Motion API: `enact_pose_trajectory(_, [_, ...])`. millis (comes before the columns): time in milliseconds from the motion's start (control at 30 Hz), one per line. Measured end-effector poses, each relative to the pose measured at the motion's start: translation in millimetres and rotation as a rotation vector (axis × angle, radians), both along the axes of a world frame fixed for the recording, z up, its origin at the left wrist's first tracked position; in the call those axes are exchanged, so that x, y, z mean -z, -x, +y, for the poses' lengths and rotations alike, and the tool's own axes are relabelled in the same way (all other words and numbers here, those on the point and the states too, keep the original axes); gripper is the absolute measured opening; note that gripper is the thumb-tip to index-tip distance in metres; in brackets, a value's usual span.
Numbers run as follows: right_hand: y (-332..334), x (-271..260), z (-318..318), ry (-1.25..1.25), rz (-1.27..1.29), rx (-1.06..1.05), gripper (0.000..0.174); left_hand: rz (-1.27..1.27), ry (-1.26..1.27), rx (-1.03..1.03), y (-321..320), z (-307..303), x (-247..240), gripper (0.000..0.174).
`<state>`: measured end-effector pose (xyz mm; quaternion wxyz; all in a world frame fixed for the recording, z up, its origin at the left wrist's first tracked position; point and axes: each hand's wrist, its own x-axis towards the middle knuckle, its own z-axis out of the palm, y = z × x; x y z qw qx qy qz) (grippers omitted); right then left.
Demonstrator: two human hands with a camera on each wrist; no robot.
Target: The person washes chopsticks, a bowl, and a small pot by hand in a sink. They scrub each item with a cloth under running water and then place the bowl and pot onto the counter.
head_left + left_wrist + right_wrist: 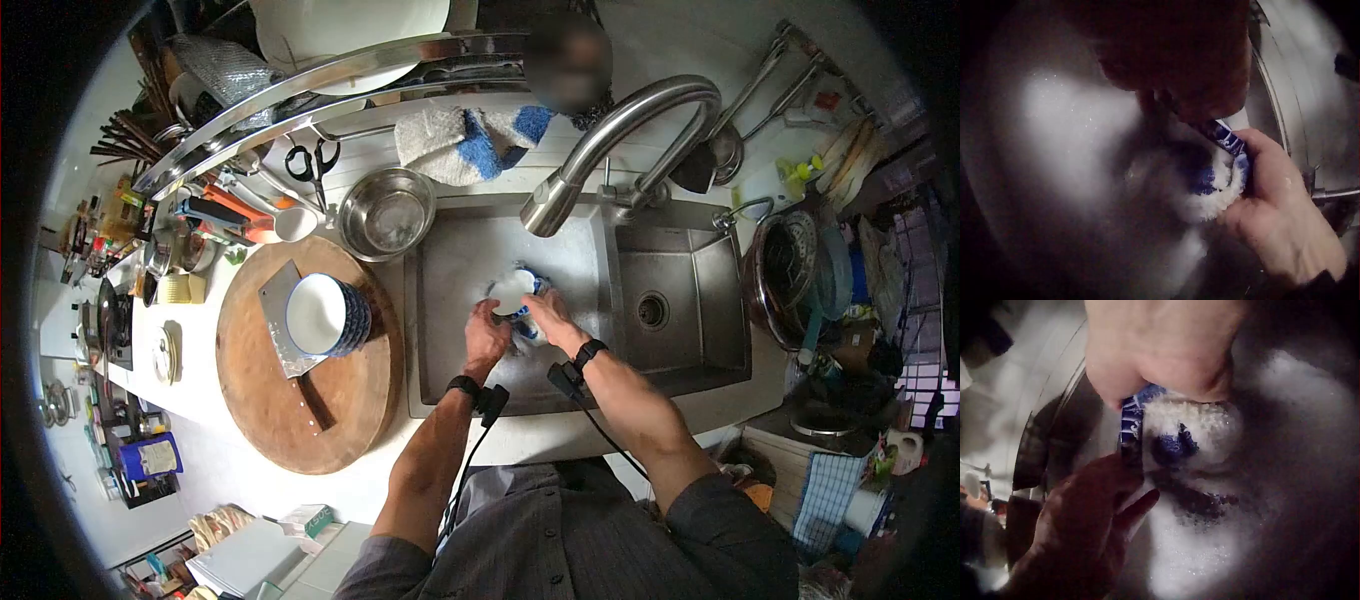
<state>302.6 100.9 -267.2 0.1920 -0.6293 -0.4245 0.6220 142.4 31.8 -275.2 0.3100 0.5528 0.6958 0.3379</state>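
Note:
A blue-and-white patterned bowl is tilted on its side over the left basin of the steel sink, under the faucet. My left hand grips its near rim with curled fingers. My right hand curls round the other side. In the left wrist view the bowl shows its blue pattern under white foam, with my right hand wrapped round it and my left hand dark above. In the right wrist view my right hand covers the foamy bowl, and my left hand pinches its rim.
A curved faucet arches over the sink divider. The right basin has a drain. On a round wooden board lie a stack of blue-white bowls and a cleaver. A steel bowl and towel sit behind.

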Motion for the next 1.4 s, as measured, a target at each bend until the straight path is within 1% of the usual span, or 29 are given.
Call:
enact_pose_trajectory(33, [1,-12,0,-0.006,0.000,-0.002,0.062,0.093,-0.188,-0.034,1,-1,11,0.037])
enact_pose_trajectory(67, [2,-25,-1,-0.078,-0.135,-0.047,0.064,0.093,-0.194,-0.036,-1,0,23,0.037])
enact_pose_trajectory(100, [0,-26,-1,-0.152,-0.270,-0.090,0.066,-0.111,-0.027,-0.161,-3,2,26,0.033])
enact_pose_trajectory(133, [-1,-20,-3,-0.157,-0.271,-0.091,0.066,-0.316,0.142,-0.284,-4,2,28,0.030])
enact_pose_trajectory(167, [-3,-17,-6,-0.217,-0.318,-0.100,0.066,-0.318,0.136,-0.285,-2,1,31,0.030])
enact_pose_trajectory(233, [-6,-26,-11,-0.283,-0.371,-0.107,0.066,-1.049,0.398,-0.243,2,2,19,0.027])
enact_pose_trajectory(300, [-13,-35,-18,-0.390,-0.366,-0.224,0.070,-1.057,0.432,-0.223,-2,-2,14,0.025])
enact_pose_trajectory(333, [-15,-39,-21,-0.459,-0.342,-0.239,0.068,-1.061,0.465,-0.208,-4,-3,16,0.024])
enact_pose_trajectory(467, [-23,-62,-33,-0.561,-0.312,-0.327,0.064,-1.137,0.449,-0.249,-13,-9,18,0.025])
enact_pose_trajectory(533, [-27,-57,-36,-0.595,-0.324,-0.347,0.063,-1.181,0.381,-0.283,-14,-9,19,0.027])
enact_pose_trajectory(600, [-26,-60,-40,-0.630,-0.333,-0.369,0.062,-1.154,0.337,-0.303,-13,-9,18,0.026])
enact_pose_trajectory(667, [-21,-71,-47,-0.711,-0.661,-0.466,0.053,-1.125,0.290,-0.326,-12,-9,15,0.025])
enact_pose_trajectory(700, [-19,-78,-50,-0.713,-0.659,-0.467,0.053,-1.184,0.213,-0.368,-14,-9,12,0.025])
enact_pose_trajectory(733, [-16,-86,-51,-0.677,-0.695,-0.488,0.047,-1.242,0.131,-0.408,-15,-7,8,0.026])
enact_pose_trajectory(767, [-14,-93,-52,-0.640,-0.731,-0.510,0.040,-1.241,0.125,-0.408,-15,-6,5,0.026])
enact_pose_trajectory(800, [-13,-105,-52,-0.646,-0.730,-0.512,0.040,-1.311,0.064,-0.371,-14,-5,3,0.026])
enact_pose_trajectory(833, [-12,-114,-53,-0.642,-0.714,-0.553,0.036,-1.379,0.003,-0.335,-13,-4,1,0.026])
enact_pose_trajectory(867, [-9,-124,-54,-0.636,-0.698,-0.594,0.031,-1.379,-0.003,-0.336,-12,-4,-1,0.026])
enact_pose_trajectory(900, [-9,-121,-54,-0.643,-0.696,-0.598,0.031,-1.415,-0.003,-0.312,-11,-3,-5,0.026])
enact_pose_trajectory(967, [-9,-117,-50,-0.870,-0.652,-0.592,0.033,-1.488,-0.004,-0.264,-9,-1,-11,0.028])
enact_pose_trajectory(1000, [-7,-115,-49,-0.877,-0.648,-0.598,0.033,-1.524,-0.003,-0.298,-11,-3,-20,0.028])
enact_pose_trajectory(1067, [-2,-113,-46,-1.076,-0.663,-0.543,0.033,-1.498,0.003,-0.306,-12,-9,-37,0.028])
enact_pose_trajectory(1167, [3,-119,-40,-1.162,-0.674,-0.512,0.034,-1.404,0.040,-0.262,-6,-13,-48,0.027])
enact_pose_trajectory(1200, [6,-133,-40,-1.123,-0.635,-0.506,0.041,-1.312,0.129,-0.170,-3,-16,-54,0.026])
enact_pose_trajectory(1233, [8,-143,-41,-1.135,-0.622,-0.521,0.041,-1.216,0.212,-0.084,2,-18,-56,0.026])
enact_pose_trajectory(1267, [13,-155,-41,-1.147,-0.587,-0.515,0.042,-1.260,0.239,-0.084,6,-23,-58,0.025])
enact_pose_trajectory(1300, [21,-162,-39,-1.161,-0.550,-0.511,0.042,-1.171,0.251,-0.059,8,-23,-41,0.024])
enact_pose_trajectory(1333, [30,-168,-39,-1.281,-0.499,-0.465,0.040,-1.182,0.273,-0.090,10,-27,-41,0.024])
enact_pose_trajectory(1400, [51,-191,-42,-1.290,-0.408,-0.457,0.039,-1.197,0.281,-0.128,17,-33,-41,0.024])
